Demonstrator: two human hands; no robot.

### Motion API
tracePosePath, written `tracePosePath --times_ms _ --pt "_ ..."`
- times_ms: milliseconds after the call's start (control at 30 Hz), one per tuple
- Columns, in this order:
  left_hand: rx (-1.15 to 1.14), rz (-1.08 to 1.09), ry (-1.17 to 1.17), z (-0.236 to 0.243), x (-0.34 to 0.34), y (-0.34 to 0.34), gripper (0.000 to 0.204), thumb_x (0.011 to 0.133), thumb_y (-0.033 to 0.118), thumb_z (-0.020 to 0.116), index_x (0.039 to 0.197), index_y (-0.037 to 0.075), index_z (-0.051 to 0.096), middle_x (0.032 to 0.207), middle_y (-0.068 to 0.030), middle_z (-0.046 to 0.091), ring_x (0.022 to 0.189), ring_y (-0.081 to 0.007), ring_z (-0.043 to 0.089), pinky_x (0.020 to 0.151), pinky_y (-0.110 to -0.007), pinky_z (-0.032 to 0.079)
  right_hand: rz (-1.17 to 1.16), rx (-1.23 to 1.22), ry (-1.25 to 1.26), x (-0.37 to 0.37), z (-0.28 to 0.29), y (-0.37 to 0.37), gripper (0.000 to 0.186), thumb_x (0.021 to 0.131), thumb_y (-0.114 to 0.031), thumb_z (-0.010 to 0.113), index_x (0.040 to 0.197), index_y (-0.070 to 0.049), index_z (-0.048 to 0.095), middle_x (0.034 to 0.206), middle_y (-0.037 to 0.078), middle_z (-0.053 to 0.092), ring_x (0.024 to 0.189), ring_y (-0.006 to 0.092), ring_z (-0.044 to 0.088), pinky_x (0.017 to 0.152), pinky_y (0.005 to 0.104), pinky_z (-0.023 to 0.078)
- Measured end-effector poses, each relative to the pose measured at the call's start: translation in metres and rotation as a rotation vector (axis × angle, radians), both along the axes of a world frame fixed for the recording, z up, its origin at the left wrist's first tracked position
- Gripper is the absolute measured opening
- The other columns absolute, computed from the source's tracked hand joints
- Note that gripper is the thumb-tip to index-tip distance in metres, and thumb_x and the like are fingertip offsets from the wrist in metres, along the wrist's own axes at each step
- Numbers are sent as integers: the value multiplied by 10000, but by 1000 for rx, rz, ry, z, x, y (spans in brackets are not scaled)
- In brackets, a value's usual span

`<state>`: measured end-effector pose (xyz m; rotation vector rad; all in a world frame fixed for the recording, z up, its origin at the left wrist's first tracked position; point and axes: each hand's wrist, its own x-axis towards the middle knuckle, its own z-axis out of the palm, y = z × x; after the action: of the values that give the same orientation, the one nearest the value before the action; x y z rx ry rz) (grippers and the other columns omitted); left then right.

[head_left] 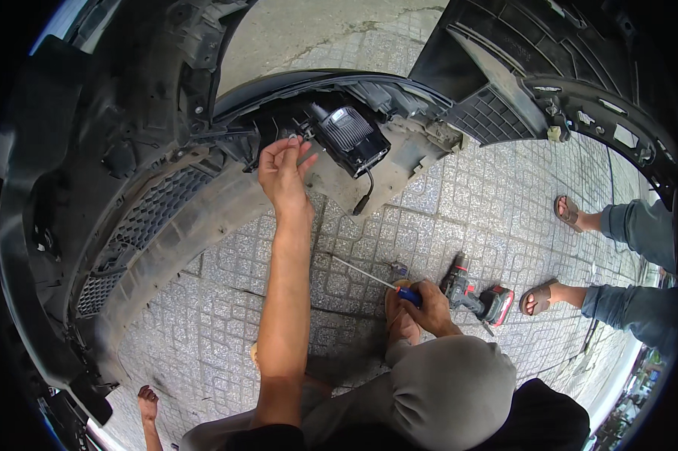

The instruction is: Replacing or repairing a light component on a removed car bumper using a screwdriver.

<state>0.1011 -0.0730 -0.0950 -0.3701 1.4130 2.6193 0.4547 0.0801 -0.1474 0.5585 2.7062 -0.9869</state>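
A black finned lamp unit (346, 135) with a short cable (365, 197) hanging from it sits against the inside of a large black car bumper (147, 218). At the bracket on the lamp's left side is my left hand (283, 177); its thumb and fingertips are pinched together, and what lies between them is too small to name. My right hand (431, 308), lower down by my knee, is wrapped round the blue handle of a screwdriver (365, 275). The screwdriver's long shaft points up and left, apart from the lamp.
On the paving (234, 255) right of my right hand lies a cordless drill (470, 293). Another person's sandalled feet (538, 298) stand at the right. Someone else's hand (148, 402) shows at the lower left. A black plastic panel (497, 83) curves across the upper right.
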Motion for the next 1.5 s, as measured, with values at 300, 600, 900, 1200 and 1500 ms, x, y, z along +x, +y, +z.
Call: tracePosePath --times_ms 300,600,900,1200,1500 --pt "-830 85 472 13 -18 -15 102 899 94 771 965 25 734 803 -1 706 725 -43 610 667 -200 484 180 0 21 -6 3 15 418 761 -268 824 1065 -84 603 1000 118 588 994 355 606 870 470 499" --pt "-917 139 518 13 -16 -5 126 856 103 800 927 12 752 790 -27 719 696 -62 602 680 -233 492 106 -119 -87 -4 16 6 420 819 -317 812 1071 -71 581 996 122 592 936 364 644 823 478 535" --pt "-979 100 541 18 -18 -10 112 843 105 804 916 25 774 786 -38 733 688 -73 621 678 -242 500 111 -249 1 -6 25 -3 443 774 -312 858 955 -61 542 914 136 577 848 353 626 764 450 516" --pt "-1020 -69 507 31 -26 -18 103 857 99 799 928 29 776 771 -14 733 691 -50 623 661 -223 494 -69 -514 128 -26 37 -9 366 782 -166 857 933 -61 540 918 75 583 816 188 587 704 337 494" --pt "-989 -127 517 38 -31 -19 97 837 60 790 923 22 766 771 -57 740 650 -79 633 638 -250 505 -350 -646 287 -77 48 -30 275 833 -112 823 921 -61 567 848 25 595 774 117 569 674 296 476"
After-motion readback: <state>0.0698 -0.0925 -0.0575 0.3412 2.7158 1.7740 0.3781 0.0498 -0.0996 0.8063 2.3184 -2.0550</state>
